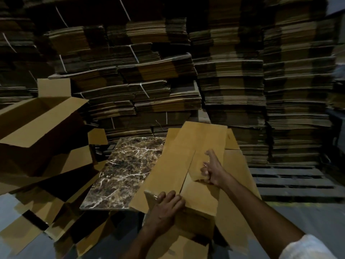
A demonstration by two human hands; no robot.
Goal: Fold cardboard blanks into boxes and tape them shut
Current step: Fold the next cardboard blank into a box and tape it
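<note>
where flaps meet, box (188,159) seam gaping

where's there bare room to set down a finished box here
The marble slab is mostly bare, bordered by the box being folded and the open boxes on the left. Grey floor shows before the pallet. The lower left is crowded with loose cardboard.

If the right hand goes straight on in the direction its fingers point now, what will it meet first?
The right hand points up and away along the folded cardboard box. It would probably slide over the far flap first, then reach the stacked flat cardboard behind. Depth is unclear here.
</note>
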